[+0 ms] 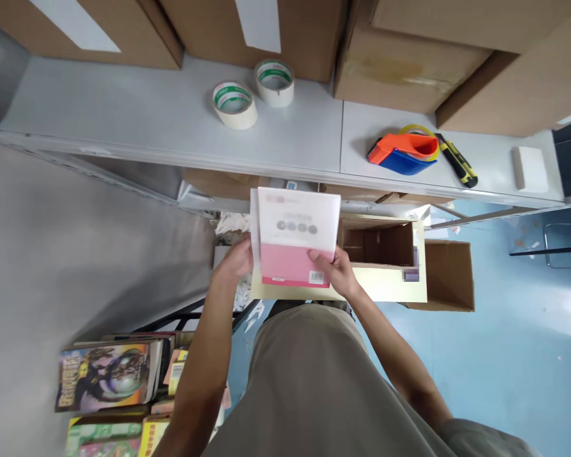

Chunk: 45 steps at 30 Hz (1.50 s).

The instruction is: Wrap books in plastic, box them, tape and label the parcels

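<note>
A white and pink book [290,260] is held up in front of my body, a barcode near its lower right corner. My right hand [341,273] grips its right edge, the thumb lying flat across the pink part and the fingers hidden behind. At the left edge, my left hand [236,259] is closed on the book, most of its fingers out of sight. A white edge of another sheet or book shows behind it on the left. Below lies a pale yellow board or tabletop [380,285], with an open cardboard box [378,244] on it, right of my right hand.
A grey shelf [171,114] crosses ahead, bearing cardboard boxes [390,70], two tape rolls [235,106] [275,84], an orange and blue tape dispenser [402,152] and a utility knife [457,162]. Stacked books [109,374] stand lower left. Another open box [450,276] is at right.
</note>
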Tool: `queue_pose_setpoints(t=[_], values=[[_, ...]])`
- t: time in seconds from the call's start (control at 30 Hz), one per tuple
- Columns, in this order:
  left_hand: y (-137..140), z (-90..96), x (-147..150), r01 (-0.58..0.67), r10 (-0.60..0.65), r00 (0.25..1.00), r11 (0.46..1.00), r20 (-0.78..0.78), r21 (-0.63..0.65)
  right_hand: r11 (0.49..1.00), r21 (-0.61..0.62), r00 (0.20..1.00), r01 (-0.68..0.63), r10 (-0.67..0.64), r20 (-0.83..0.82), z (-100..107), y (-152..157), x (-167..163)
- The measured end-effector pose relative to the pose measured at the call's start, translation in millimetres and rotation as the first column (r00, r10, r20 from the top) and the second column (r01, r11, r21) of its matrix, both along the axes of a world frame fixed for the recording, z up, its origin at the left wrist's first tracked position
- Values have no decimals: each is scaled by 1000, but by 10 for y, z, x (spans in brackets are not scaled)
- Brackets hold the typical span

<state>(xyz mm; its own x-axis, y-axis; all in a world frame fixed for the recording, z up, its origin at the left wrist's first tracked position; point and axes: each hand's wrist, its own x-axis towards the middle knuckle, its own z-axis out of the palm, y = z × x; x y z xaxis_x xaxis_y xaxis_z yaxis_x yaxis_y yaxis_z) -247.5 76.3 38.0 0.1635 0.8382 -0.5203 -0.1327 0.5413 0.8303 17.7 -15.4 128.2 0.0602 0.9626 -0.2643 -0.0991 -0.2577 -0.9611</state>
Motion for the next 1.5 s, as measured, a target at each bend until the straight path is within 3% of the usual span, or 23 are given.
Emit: queue_pose_setpoints(t=[0.13, 0.23, 0.4, 0.5, 0.53, 0.6, 0.7, 0.8, 0.87, 1.07, 1.23, 1.33, 1.5], values=[[-81, 645, 455, 151, -155, 986, 986, 59, 73, 993, -28, 991, 115, -117, -68, 151, -164, 434], [-91, 996, 911, 271, -283, 958, 942, 34, 198, 986, -16, 984, 167, -168, -57, 186, -202, 734], [-24, 1432, 1558, 303, -264, 953, 833, -149, 463, 994, 87, 997, 58, -62, 41, 226, -153, 1471], [-6, 1682, 1839, 396, -201, 903, 735, -380, 550, 995, 89, 976, -49, 29, 215, 147, -151, 2060], [-7, 1748, 1925, 451, -186, 864, 699, -467, 555, 995, 52, 942, -87, 65, 329, 101, -164, 2246], [-18, 1825, 2094, 571, -179, 768, 626, -615, 531, 987, -18, 801, -157, 137, 583, -2, -204, 2560], [-45, 1776, 2344, 712, -222, 637, 537, -738, 453, 967, -25, 524, -254, 159, 836, -155, -269, 2850], [-66, 1592, 2557, 779, -263, 547, 507, -795, 369, 949, -25, 386, -314, 152, 910, -310, -313, 2985], [-66, 1461, 2659, 796, -272, 506, 512, -818, 322, 948, -40, 375, -317, 164, 912, -421, -334, 3042], [-17, 1189, 2858, 852, -307, 348, 498, -886, 162, 964, 9, 444, -265, 114, 889, -654, -392, 3182], [11, 912, 3152, 884, -405, 229, 468, -885, 15, 959, 49, 461, -281, 90, 883, -665, -348, 3224], [10, 712, 3305, 903, -499, 166, 423, -851, -71, 954, 51, 443, -297, 91, 892, -643, -302, 3226], [-55, 555, 3314, 903, -544, 149, 415, -826, -109, 941, 9, 376, -338, 127, 918, -604, -288, 3213]])
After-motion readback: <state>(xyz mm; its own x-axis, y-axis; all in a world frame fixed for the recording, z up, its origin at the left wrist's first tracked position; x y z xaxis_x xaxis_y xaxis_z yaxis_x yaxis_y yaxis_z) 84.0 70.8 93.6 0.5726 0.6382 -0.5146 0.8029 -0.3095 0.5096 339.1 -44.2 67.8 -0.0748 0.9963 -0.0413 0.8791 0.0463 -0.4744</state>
